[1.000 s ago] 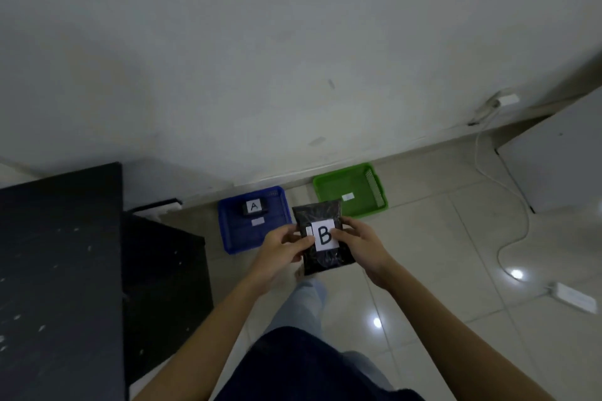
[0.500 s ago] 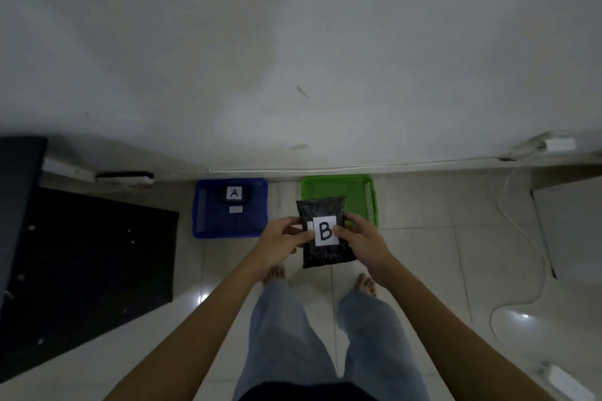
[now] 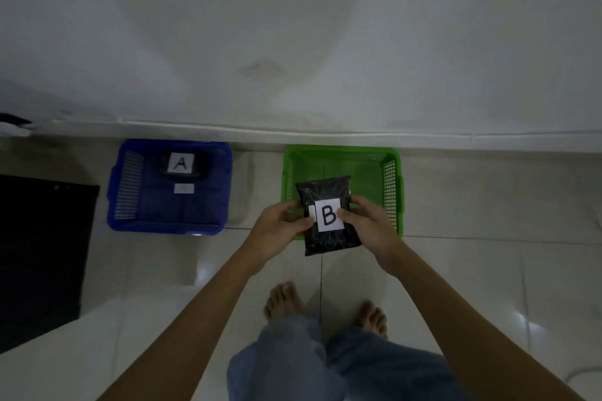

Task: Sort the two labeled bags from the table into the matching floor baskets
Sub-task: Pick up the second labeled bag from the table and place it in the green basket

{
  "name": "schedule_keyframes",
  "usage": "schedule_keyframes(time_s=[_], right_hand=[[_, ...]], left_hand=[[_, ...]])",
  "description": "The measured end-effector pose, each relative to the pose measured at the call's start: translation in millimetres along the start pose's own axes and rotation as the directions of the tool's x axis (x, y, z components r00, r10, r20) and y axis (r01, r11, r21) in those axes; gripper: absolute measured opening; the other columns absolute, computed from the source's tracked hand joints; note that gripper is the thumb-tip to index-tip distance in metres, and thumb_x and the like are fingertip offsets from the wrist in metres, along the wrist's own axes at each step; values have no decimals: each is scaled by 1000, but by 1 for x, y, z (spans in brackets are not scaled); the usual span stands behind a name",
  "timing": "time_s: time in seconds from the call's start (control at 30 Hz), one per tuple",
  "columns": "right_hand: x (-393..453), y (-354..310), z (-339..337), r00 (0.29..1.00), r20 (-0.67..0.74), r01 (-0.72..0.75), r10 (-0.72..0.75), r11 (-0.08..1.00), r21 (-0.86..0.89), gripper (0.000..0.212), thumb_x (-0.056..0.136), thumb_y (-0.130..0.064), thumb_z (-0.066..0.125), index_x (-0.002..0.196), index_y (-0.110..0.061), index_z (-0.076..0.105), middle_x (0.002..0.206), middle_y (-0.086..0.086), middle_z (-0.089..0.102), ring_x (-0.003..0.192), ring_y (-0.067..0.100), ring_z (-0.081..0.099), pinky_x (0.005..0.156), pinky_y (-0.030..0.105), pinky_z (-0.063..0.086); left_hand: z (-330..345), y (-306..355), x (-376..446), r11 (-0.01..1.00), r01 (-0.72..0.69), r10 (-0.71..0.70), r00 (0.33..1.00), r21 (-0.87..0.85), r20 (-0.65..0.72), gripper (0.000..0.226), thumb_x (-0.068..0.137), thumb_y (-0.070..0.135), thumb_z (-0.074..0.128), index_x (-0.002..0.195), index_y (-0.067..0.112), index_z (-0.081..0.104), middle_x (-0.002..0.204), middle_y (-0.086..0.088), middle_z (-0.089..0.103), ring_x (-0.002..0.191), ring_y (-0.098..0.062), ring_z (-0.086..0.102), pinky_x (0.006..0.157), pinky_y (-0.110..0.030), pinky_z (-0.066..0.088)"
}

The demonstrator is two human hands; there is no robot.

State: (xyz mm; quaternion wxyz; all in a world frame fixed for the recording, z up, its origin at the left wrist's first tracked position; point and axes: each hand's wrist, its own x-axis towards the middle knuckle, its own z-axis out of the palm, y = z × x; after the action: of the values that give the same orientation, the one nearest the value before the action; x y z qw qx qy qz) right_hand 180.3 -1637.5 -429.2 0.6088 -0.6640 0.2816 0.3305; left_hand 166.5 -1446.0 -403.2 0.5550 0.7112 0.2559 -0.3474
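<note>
A black bag with a white label B [image 3: 329, 234] is held flat between both hands above the near edge of the green basket [image 3: 392, 179]. My left hand [image 3: 277, 231] grips its left side, thumb by the label. My right hand [image 3: 368, 225] grips its right side. The bag labelled A [image 3: 182, 164] lies inside the blue basket [image 3: 130, 185], at its far end, to the left. A small white tag lies on the blue basket's floor.
Both baskets stand on the pale tiled floor against the white wall [image 3: 293, 42]. A black table edge [image 3: 39, 254] fills the left side. My bare feet [image 3: 283, 299] stand on the tiles just behind the green basket.
I have stepped closer to the baskets, which now look larger. The B bag, held in both hands throughout, has shifted right and now hangs over the green basket.
</note>
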Motion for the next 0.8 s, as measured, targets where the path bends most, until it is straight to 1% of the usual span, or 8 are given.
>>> schedule_keyframes(time_s=[0.13,0.2,0.27,0.33,0.43,0.53,0.63,0.8], right_hand=[[110,74,-1,998,-51,27,-27,1000,-9,18,97,-6,61,101,-20,70,97,0,75,81,11,72,64,20,59],[160,107,-3,989,-102,98,-110,988,-122,15,98,-8,60,107,-13,70,99,4,74,88,16,72,76,30,61],[207,135,-7,967,-139,172,-216,946,-273,19,97,-11,61,111,-2,71,104,12,75,95,27,72,85,41,59],[240,152,-9,950,-152,198,-272,903,-381,23,97,-16,61,112,-2,71,105,14,75,98,29,69,82,37,55],[269,168,-10,911,-198,244,-362,860,-449,30,95,-26,60,117,-8,69,110,14,71,102,32,66,88,40,54],[271,175,-8,861,-265,262,-435,824,-502,39,94,-26,63,128,-7,61,121,16,61,105,32,63,86,33,49],[260,178,-1,806,-288,316,-517,788,-528,64,89,-34,68,145,-14,44,131,12,49,110,29,60,86,38,52],[247,175,14,798,-119,249,-590,504,-827,100,58,-71,72,140,-24,37,132,7,37,118,32,49,86,49,54]], left_hand=[[22,-66,116,1000,-24,24,1000,1,12,29,91,21,73,120,23,70,106,-7,73,87,-12,70,70,-18,52],[36,-92,168,998,-48,47,999,38,23,39,91,21,73,130,19,66,104,-5,72,87,-12,69,73,-22,55],[50,-111,214,993,-75,73,997,86,27,46,91,20,72,136,17,61,113,-7,72,99,-19,70,88,-33,57],[62,-122,246,987,-110,108,994,115,25,42,92,18,71,133,17,62,114,-6,73,98,-18,69,86,-31,57],[72,-132,274,974,-149,151,989,171,3,46,92,21,71,136,19,59,103,-1,69,89,-15,65,73,-26,51],[75,-139,286,962,-184,191,981,200,-14,49,92,19,71,139,17,56,108,-5,68,96,-19,64,79,-29,49],[73,-142,286,949,-229,235,972,218,-1,46,93,12,68,138,16,58,105,-2,65,105,-21,64,84,-28,48],[64,-144,290,914,-233,246,969,332,5,53,94,-4,50,144,12,53,110,-4,64,110,-21,59,81,-23,44]])
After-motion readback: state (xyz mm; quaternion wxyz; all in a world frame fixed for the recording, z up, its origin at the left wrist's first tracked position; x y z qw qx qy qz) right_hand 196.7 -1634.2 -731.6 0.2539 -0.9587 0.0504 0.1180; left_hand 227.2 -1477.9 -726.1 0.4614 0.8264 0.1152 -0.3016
